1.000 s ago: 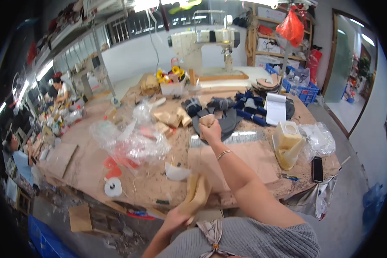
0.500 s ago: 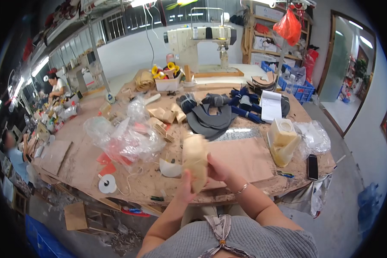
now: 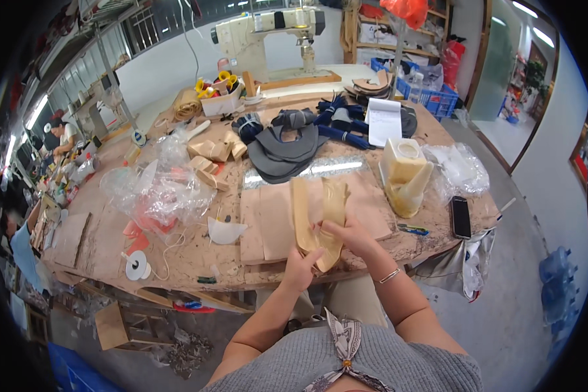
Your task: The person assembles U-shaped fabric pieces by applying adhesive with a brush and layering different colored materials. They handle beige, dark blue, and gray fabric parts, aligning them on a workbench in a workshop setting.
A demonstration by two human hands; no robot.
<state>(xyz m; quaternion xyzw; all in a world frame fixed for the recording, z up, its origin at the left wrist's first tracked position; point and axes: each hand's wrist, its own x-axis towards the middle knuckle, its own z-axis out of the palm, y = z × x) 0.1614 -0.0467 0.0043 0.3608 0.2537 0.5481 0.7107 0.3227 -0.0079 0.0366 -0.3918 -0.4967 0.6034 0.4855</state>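
Note:
Over the work table's front edge I hold a pale tan, leather-like strip piece [image 3: 300, 215] in both hands. It spreads into two long arms pointing away from me, joined or overlapping at the near end; which of these I cannot tell. My left hand [image 3: 300, 268] closes on its lower left side, thumb on top. My right hand [image 3: 350, 236] pinches the right arm, which looks wider and creased, with the fingers partly hidden. Beneath lies a flat pinkish-beige sheet [image 3: 271, 225]. Left of it lies a white curved piece [image 3: 226, 230].
Crumpled clear plastic [image 3: 176, 202] and folded tan pieces [image 3: 210, 151] lie left. Dark grey curved pieces [image 3: 284, 153] and a notepad [image 3: 385, 123] are farther back. A yellowed plastic container [image 3: 405, 176] and a phone [image 3: 460, 217] stand right. A sewing machine [image 3: 245, 46] is behind.
The tan strip piece has gone from one upright bundle to two arms spread apart. My right hand has moved right and my view has shifted, showing more of the beige sheet.

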